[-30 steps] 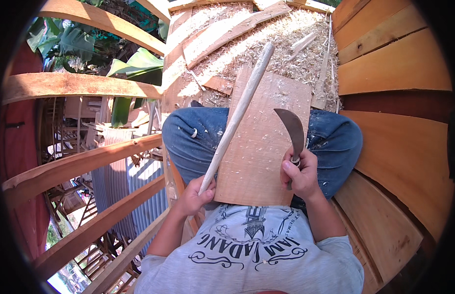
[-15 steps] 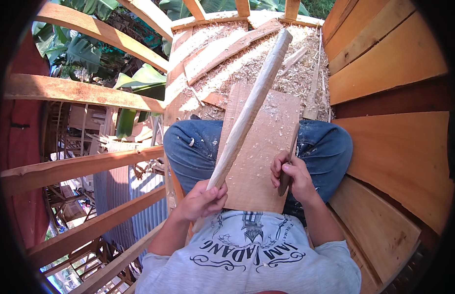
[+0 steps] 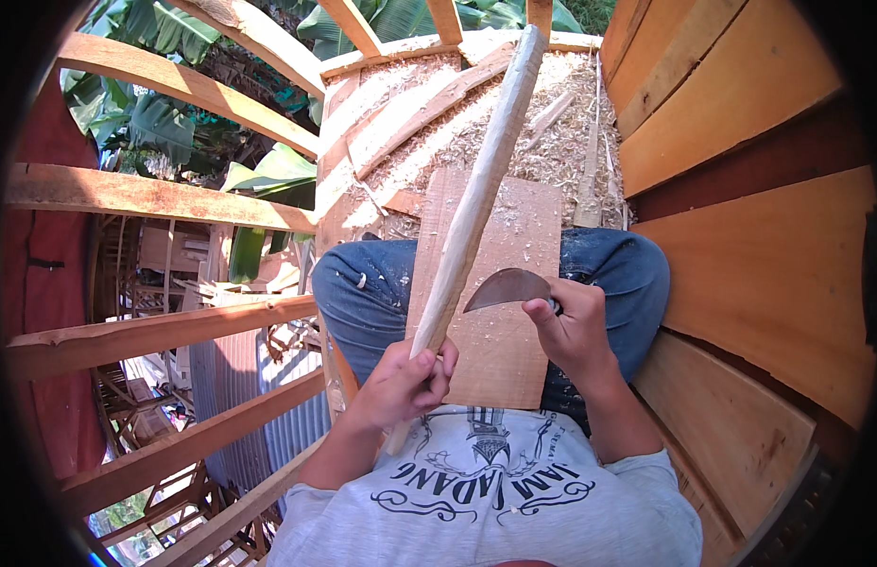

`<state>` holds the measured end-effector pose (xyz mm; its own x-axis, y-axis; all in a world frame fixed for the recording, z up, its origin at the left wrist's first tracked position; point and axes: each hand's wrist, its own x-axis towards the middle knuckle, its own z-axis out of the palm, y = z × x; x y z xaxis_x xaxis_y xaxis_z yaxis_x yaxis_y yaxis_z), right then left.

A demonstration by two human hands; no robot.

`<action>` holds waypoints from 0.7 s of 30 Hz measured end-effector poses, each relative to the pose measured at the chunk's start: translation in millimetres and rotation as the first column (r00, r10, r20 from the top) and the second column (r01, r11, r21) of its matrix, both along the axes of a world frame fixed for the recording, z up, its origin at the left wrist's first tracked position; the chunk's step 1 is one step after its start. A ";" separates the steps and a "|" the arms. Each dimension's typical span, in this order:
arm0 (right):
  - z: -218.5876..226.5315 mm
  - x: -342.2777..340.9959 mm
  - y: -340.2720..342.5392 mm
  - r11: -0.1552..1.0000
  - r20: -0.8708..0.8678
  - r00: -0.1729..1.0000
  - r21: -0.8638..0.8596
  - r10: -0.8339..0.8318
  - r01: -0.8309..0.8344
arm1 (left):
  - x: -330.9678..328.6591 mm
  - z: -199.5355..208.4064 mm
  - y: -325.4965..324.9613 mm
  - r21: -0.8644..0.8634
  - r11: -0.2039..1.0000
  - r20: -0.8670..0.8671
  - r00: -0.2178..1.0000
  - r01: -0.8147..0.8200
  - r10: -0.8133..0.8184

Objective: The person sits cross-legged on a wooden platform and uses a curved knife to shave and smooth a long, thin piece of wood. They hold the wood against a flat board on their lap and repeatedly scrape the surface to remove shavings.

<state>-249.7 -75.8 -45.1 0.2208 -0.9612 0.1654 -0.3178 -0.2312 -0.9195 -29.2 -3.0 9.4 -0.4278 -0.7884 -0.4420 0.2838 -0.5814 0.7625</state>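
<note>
My left hand (image 3: 410, 383) is closed round the lower part of a long pale wooden stick (image 3: 476, 203), whose shaved shaft slants up and away to the far side. In my right hand (image 3: 576, 331) is a knife with a broad curved blade (image 3: 507, 289); the blade points left toward the stick, apart from it, and my fingers hide most of the handle. Beneath both lies a flat wooden board (image 3: 500, 354), resting across my lap between my knees and dotted with small shavings.
Wood shavings (image 3: 561, 142) and loose wood strips (image 3: 438, 113) cover the floor ahead. A slatted wooden railing (image 3: 164, 326) runs along the left, with a corrugated metal roof (image 3: 240, 387) below it. Wooden plank walling (image 3: 760, 283) stands close on the right.
The knife has come up from beside the board and turned, so its blade now shows broadside toward the stick. The stick and my left hand have shifted slightly.
</note>
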 end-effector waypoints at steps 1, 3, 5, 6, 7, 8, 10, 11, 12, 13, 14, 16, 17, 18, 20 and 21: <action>0.6 0.2 -1.2 1.000 -0.053 0.999 -0.028 -0.002 0.001 | -2.8 2.2 -1.0 -0.014 1.000 0.009 1.000 -0.002 0.003; 4.1 2.0 -3.1 0.996 -0.136 0.991 -0.090 -0.005 -0.007 | -7.9 5.8 -3.4 -0.039 0.999 0.024 1.000 -0.010 0.010; 13.0 7.8 -4.2 0.987 -0.191 0.982 -0.158 -0.008 -0.023 | -6.7 6.3 -2.2 -0.036 0.999 -0.001 1.000 0.003 -0.003; 14.5 10.3 -4.5 0.984 -0.213 0.977 -0.176 -0.017 -0.021 | -6.2 6.6 -1.4 -0.034 0.999 -0.014 1.000 0.010 -0.010; 15.7 12.5 -4.8 0.981 -0.235 0.972 -0.193 -0.027 -0.020 | -6.7 7.3 -0.9 -0.055 0.998 -0.008 1.000 0.018 -0.019; 16.7 14.1 -5.2 0.977 -0.258 0.966 -0.211 -0.036 -0.020 | -7.7 8.2 -0.1 -0.075 0.997 -0.004 1.000 0.026 -0.026; 21.2 12.0 -11.4 0.967 -0.288 0.954 -0.255 -0.085 0.009 | -9.4 9.6 1.7 -0.100 0.994 0.001 0.999 0.036 -0.036; 22.2 11.0 -14.7 0.961 -0.300 0.948 -0.277 -0.108 0.022 | -10.4 10.6 3.0 -0.105 0.994 0.003 0.999 0.036 -0.036; 21.4 11.1 -16.4 0.954 -0.297 0.948 -0.300 -0.114 0.021 | -10.9 11.3 4.2 -0.110 0.993 0.006 0.999 0.037 -0.036; 20.1 11.4 -17.9 0.947 -0.294 0.948 -0.322 -0.120 0.020 | -11.0 11.6 5.3 -0.102 0.994 0.000 0.999 0.038 -0.038; 18.9 11.1 -19.6 0.939 -0.292 0.948 -0.344 -0.129 0.022 | -11.2 11.6 5.6 -0.095 0.995 -0.007 0.999 0.044 -0.044; 15.5 11.0 -23.7 0.923 -0.257 0.955 -0.382 -0.147 0.040 | -11.7 11.7 7.0 -0.077 0.995 -0.021 0.998 0.061 -0.063; 13.8 11.2 -25.9 0.915 -0.238 0.959 -0.400 -0.151 0.045 | -11.6 11.5 10.2 -0.067 0.995 -0.026 0.997 0.070 -0.071; 12.4 7.2 -30.1 0.921 -0.271 0.944 -0.383 -0.188 0.074 | -11.7 11.3 13.6 -0.057 0.995 -0.032 0.996 0.077 -0.079; 7.0 -12.5 -49.9 0.932 -0.244 0.924 -0.287 -0.294 0.221 | -15.1 13.0 16.6 -0.064 0.994 -0.048 0.995 0.085 -0.088; 2.2 -21.6 -59.4 0.925 -0.186 0.914 -0.195 -0.362 0.326 | -15.0 13.0 19.2 -0.069 0.994 -0.053 0.995 0.086 -0.090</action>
